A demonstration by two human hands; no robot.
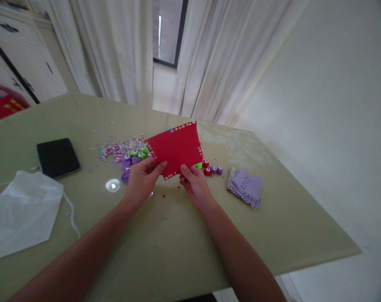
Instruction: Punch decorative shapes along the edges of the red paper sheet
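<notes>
A red paper sheet (177, 147) with small holes punched along its edges is held up above the table between both hands. My left hand (142, 179) pinches its lower left edge, thumb on top. My right hand (194, 185) grips the lower right corner, fingers closed on the paper. Behind the sheet lie several small craft punches, green and purple (135, 156) on the left, red and purple (211, 169) on the right.
A stack of punched purple papers (246, 187) lies right of my hands. Coloured paper confetti (118, 147) is scattered at the back left. A black tablet (58, 157) and a white drawstring bag (20, 212) sit on the left of the olive-green table (177, 243). Curtains hang behind.
</notes>
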